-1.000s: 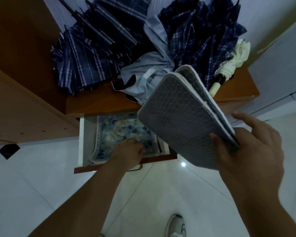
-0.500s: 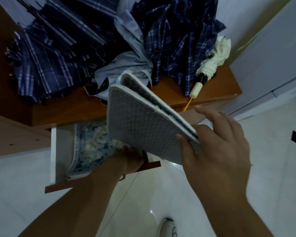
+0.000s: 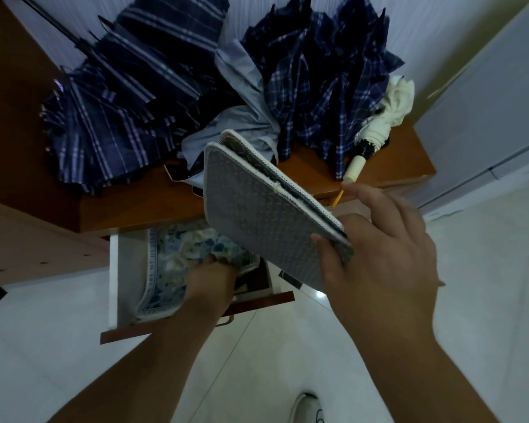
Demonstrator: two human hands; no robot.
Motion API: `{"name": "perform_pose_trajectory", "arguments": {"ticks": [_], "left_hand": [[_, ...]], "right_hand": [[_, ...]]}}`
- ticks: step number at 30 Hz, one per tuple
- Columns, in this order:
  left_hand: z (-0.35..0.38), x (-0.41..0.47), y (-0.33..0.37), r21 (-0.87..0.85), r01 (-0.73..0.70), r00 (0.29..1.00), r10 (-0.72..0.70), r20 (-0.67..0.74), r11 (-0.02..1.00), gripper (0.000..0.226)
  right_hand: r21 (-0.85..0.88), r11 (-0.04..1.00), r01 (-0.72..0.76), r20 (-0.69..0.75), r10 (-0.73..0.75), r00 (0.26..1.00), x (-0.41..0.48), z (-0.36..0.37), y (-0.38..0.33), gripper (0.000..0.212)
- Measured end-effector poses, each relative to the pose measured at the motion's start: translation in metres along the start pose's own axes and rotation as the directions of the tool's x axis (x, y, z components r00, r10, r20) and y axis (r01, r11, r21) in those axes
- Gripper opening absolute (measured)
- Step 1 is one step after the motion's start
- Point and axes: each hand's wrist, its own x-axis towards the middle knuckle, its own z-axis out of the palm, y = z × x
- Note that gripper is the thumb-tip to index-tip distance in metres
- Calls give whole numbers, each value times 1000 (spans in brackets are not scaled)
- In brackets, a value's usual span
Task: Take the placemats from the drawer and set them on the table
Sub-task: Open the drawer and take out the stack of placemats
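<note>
My right hand (image 3: 382,254) pinches two grey woven placemats (image 3: 257,215) by one corner, thumb underneath, and holds them tilted up over the open drawer (image 3: 116,270). Inside the drawer lies a blue and cream floral placemat (image 3: 171,254). My left hand (image 3: 209,280) reaches into the drawer and grips the floral placemat's right side, which bunches and lifts under my fingers. The right part of the drawer is hidden behind the grey placemats.
The drawer sits below a brown wooden cabinet top (image 3: 141,206) piled with folded plaid umbrellas (image 3: 119,111) and a cream umbrella (image 3: 379,132). White tiled floor (image 3: 58,346) spreads below. A white shoe (image 3: 307,407) shows at the bottom edge.
My left hand has curled round the floral placemat and is pulling its edge up. The right hand with the grey placemats has stayed above the drawer while my view shifted.
</note>
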Motion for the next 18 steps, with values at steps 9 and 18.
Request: {"name": "perform_pose_trajectory", "arguments": {"ticks": [9, 18], "left_hand": [[-117, -80, -33, -130, -1, 876, -62, -478, 991, 31], [-252, -164, -52, -46, -38, 657, -10, -754, 998, 13]], "right_hand": [[-78, 994, 76, 1, -76, 997, 31, -44, -40, 19], [-112, 967, 227, 109, -215, 970, 61, -106, -108, 16]]}}
